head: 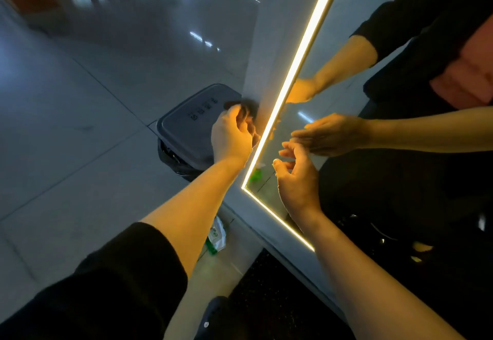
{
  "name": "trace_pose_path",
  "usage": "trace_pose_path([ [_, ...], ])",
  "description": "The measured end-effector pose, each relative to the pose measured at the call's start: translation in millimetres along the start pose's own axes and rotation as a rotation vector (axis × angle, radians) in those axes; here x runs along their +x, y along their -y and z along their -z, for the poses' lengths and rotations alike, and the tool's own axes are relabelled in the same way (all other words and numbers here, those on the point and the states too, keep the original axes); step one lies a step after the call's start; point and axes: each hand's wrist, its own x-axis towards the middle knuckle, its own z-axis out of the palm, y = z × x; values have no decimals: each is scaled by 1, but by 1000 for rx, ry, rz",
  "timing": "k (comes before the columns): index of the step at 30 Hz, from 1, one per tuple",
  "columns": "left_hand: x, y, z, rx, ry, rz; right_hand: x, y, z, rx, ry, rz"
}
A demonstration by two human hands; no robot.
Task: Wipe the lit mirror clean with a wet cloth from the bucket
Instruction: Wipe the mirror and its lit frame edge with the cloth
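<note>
Left hand (231, 136) grips dark cloth (244, 110) at mirror (333, 54) edge; right hand (296, 176) loosely open.

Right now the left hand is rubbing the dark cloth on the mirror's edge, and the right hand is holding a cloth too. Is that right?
Not quite. In the head view the right hand holds nothing; its fingers are loosely spread by the mirror. The left hand does grip the dark cloth at the mirror's edge.
</note>
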Motion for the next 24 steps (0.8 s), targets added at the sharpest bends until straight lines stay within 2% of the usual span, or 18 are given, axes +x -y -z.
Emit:
trace_pose_path([
  [2,3,-13,7,40,84,-41,1,9,1,-19,40,2],
  [4,11,-24,15,156,196,-3,1,19,3,-41,107,-3],
  [6,17,-38,27,129,141,-46,3,29,7,-42,140,10],
  [9,11,-63,33,-30,-55,-195,10,48,15,-19,87,71],
  [13,16,-74,34,-40,72,-109,18,70,31,-21,113,99],
  [17,4,-99,50,-167,-131,-246,17,90,49,71,115,125],
  [19,0,-104,52,-128,-62,-211,16,96,57,79,118,150],
  [21,1,-101,57,-57,40,-98,15,99,64,41,126,168],
  [24,-11,-99,66,-256,20,-58,10,102,66,97,183,268],
])
